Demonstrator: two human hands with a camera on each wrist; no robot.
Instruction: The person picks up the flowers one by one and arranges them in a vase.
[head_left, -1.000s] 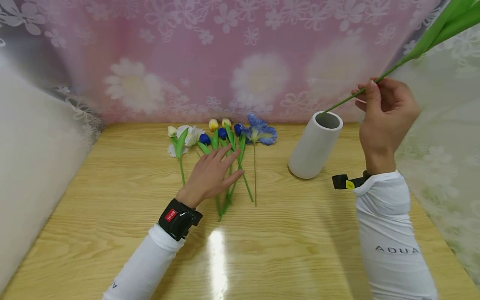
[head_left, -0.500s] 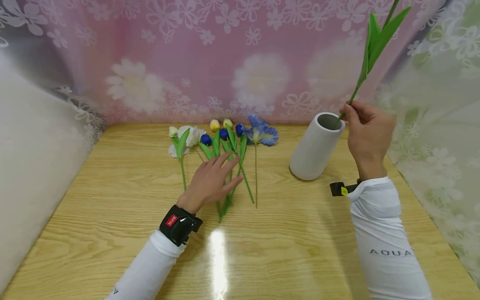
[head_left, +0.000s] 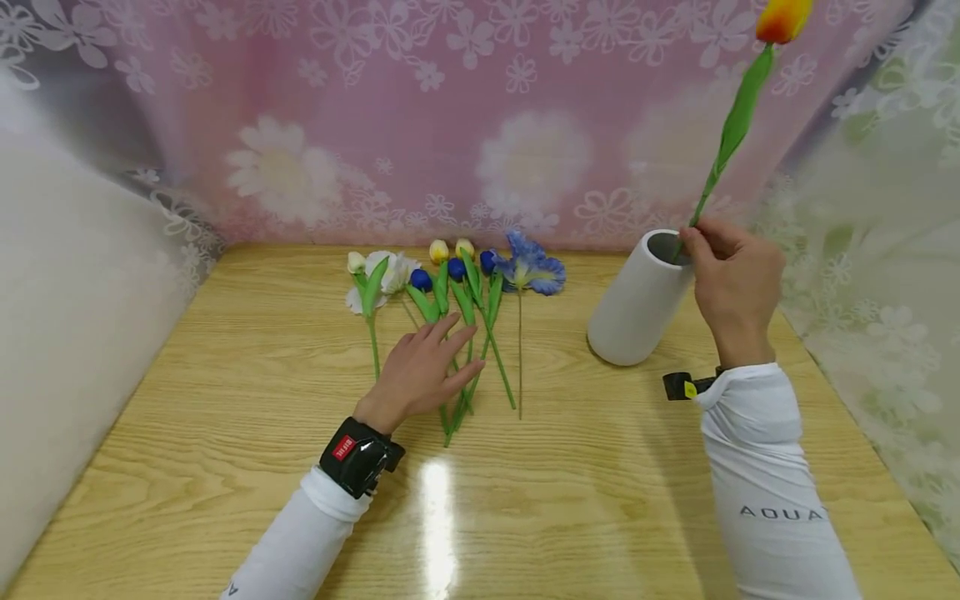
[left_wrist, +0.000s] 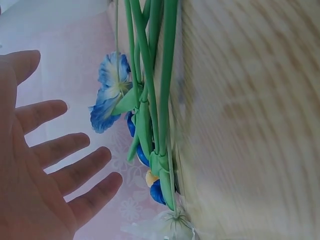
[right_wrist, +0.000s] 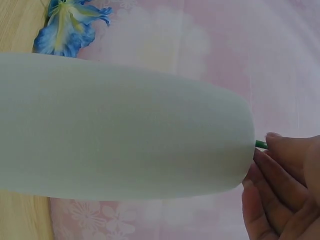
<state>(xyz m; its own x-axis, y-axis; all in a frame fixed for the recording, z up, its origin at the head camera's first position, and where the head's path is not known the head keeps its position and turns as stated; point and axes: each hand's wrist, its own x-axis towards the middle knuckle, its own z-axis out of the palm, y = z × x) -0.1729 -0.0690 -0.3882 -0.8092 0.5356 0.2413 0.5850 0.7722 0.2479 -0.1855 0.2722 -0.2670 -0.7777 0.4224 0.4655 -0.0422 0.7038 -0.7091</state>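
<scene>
A white vase (head_left: 637, 304) stands on the right half of the table. At its rim my right hand (head_left: 738, 287) pinches the green stem of an orange-yellow tulip (head_left: 738, 117); the stem's lower end is inside the mouth. The right wrist view shows the vase (right_wrist: 125, 127) side-on, with the right hand (right_wrist: 285, 185) by its rim. My left hand (head_left: 423, 367) hovers over several flower stems, fingers spread and holding nothing. In the left wrist view the left hand (left_wrist: 55, 155) is apart from the green stems (left_wrist: 150, 75). Blue tulips (head_left: 457, 268) lie beyond its fingertips.
A blue open-petalled flower (head_left: 531, 267) lies right of the bunch. White flowers (head_left: 393, 271) and a white tulip bud (head_left: 356, 263) are at its left, and pale yellow tulips (head_left: 439, 251) at the back. Behind the wooden table (head_left: 555, 492) hangs a pink floral curtain (head_left: 420, 108).
My right hand has come left and down to the vase's mouth. The tulip has swung more upright, its stem going into the vase, and its bloom now shows. The left hand has hardly moved.
</scene>
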